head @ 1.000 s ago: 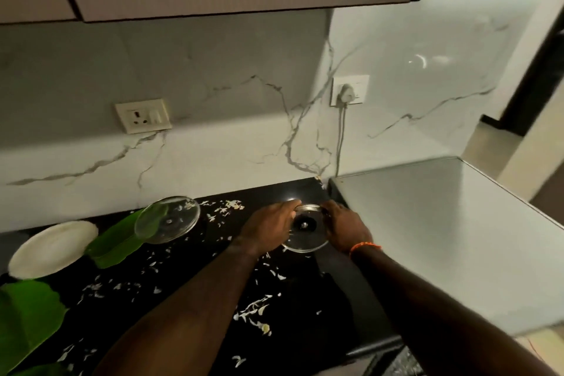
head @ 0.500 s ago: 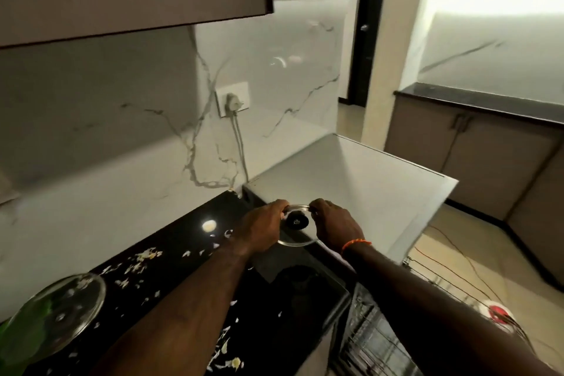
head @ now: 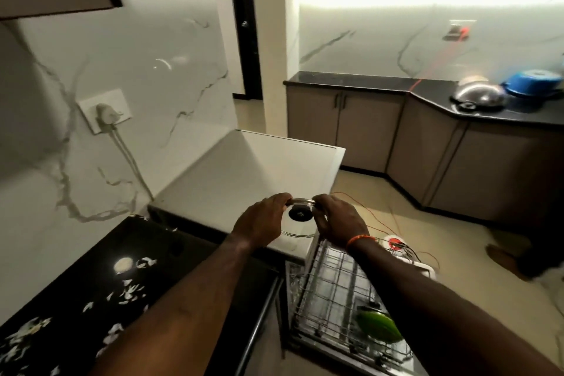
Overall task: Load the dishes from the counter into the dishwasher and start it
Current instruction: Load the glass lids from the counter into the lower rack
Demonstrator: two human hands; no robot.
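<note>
Glass lid (head: 298, 224): gripped at opposite rim edges between left hand (head: 259, 221) and right hand (head: 338, 223), above the dishwasher top (head: 259, 168). Tilted; black knob faces the person.

Clear glass lid (head: 297, 227) with a metal rim and a matt black knob, frame centre. Below right, a wire rack (head: 335, 290) of thin metal holds a glossy green dish (head: 378, 327). Lower left, a polished black counter (head: 158, 253); the marble-look wall (head: 146, 49) at upper left shines smooth.
</note>
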